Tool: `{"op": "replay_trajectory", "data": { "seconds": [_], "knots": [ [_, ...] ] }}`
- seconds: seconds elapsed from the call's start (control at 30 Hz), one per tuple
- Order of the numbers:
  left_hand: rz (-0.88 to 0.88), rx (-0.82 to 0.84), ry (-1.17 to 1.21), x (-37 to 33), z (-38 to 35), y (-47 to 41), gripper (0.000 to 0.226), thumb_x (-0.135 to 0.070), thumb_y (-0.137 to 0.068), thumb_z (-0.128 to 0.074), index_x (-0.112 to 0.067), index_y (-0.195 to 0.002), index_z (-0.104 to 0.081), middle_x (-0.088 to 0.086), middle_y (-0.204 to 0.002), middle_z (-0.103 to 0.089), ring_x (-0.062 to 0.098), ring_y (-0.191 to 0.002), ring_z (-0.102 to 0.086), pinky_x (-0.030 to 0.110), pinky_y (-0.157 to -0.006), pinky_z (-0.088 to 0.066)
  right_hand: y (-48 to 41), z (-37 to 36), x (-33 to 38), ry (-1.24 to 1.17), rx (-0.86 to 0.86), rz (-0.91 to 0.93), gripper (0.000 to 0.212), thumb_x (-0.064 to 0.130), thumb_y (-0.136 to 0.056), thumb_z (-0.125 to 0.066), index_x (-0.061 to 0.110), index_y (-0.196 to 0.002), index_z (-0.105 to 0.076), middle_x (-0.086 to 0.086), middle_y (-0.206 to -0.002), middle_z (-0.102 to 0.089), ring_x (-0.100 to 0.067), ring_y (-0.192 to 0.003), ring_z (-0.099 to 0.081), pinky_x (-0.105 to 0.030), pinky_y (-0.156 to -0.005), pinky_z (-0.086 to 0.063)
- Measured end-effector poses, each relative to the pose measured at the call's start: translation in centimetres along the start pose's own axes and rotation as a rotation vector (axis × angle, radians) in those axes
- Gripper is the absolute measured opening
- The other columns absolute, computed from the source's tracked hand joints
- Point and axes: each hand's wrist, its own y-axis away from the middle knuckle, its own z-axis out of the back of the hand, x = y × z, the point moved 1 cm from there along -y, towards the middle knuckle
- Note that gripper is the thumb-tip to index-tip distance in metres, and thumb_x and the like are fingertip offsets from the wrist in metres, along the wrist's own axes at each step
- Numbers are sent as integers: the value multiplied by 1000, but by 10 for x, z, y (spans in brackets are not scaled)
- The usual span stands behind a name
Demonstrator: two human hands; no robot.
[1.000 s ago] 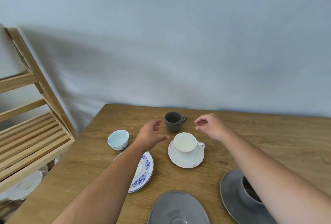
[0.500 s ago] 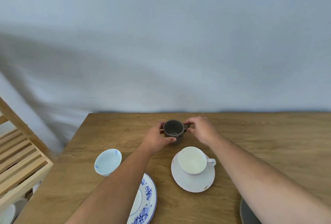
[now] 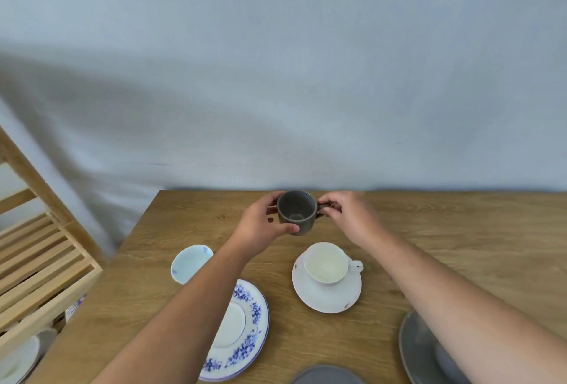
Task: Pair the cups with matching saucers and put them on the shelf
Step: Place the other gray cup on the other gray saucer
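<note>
A dark grey cup (image 3: 296, 211) is held above the far part of the wooden table (image 3: 460, 245), tilted with its mouth toward me. My left hand (image 3: 260, 227) grips its body and my right hand (image 3: 349, 215) pinches its handle. Below it a white cup (image 3: 325, 264) stands on a white saucer (image 3: 328, 297). A small blue-patterned cup (image 3: 190, 262) stands at the left, beside a blue-flowered saucer (image 3: 245, 328) partly hidden by my left forearm. A grey saucer (image 3: 418, 350) with a grey cup (image 3: 445, 362) lies under my right forearm. Another grey saucer (image 3: 326, 376) shows at the bottom edge.
A slatted wooden shelf (image 3: 40, 279) stands to the left of the table. White dishes (image 3: 18, 362) sit on a lower level of it. A plain pale wall runs behind the table's far edge.
Both hands reached to the dark grey cup, closed on it and lifted it off the table, tipping its mouth toward me. The view shifted right, so less of the shelf shows.
</note>
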Motion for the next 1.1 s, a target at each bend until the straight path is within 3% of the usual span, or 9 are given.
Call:
{"op": "replay_trajectory", "data": {
  "seconds": [0.13,0.3,0.5,0.6,0.7,0.8,1.1],
  "knots": [
    [-47,-1,51,-15,2,48,64,-16,-68,-84,-26,-125,-56,-7,-118,-66,10,-113,-59,36,-101,-47,47,16,13,-42,-20,10,18,9,-84,-64,15,-98,-73,8,-82,-66,3,-69,-55,-6,-61,-36],
    [-15,19,162,-9,-13,125,64,-19,-66,-84,-27,-124,-58,-10,-118,-68,9,-115,-60,42,-103,-47,124,20,18,-133,1,-25,15,10,-82,-66,19,-93,-72,19,-73,-62,9,-66,-57,-12,-66,-42],
    [49,104,136,8,-43,208,74,-30,-61,-86,-28,-128,-55,-12,-119,-68,5,-114,-60,40,-102,-48,220,14,9,-147,113,-71,16,12,-82,-67,20,-96,-71,20,-78,-63,7,-73,-59,-5,-68,-42],
    [79,110,146,16,-56,233,70,-19,-64,-87,-28,-126,-56,-11,-120,-68,2,-114,-61,35,-103,-48,249,9,3,-147,126,-93,16,13,-82,-67,19,-96,-71,15,-82,-66,1,-76,-61,-5,-70,-42],
    [87,105,144,22,-63,247,72,-14,-65,-86,-23,-130,-54,-9,-122,-67,2,-115,-60,33,-104,-47,262,6,2,-142,136,-88,16,14,-83,-66,21,-97,-71,11,-84,-67,-4,-79,-62,-16,-75,-46],
    [91,110,125,25,-65,255,72,-16,-66,-85,-26,-129,-54,-11,-123,-66,1,-116,-59,34,-104,-47,270,4,1,-130,146,-85,16,14,-84,-66,20,-98,-71,18,-81,-62,2,-77,-60,-6,-72,-43],
    [89,170,123,28,-65,262,71,-10,-69,-81,-30,-131,-52,-10,-126,-64,5,-121,-57,37,-108,-44,284,-1,0,-128,143,-101,15,18,-83,-66,24,-97,-69,16,-84,-65,-1,-80,-62,-13,-73,-49]
  ]
}}
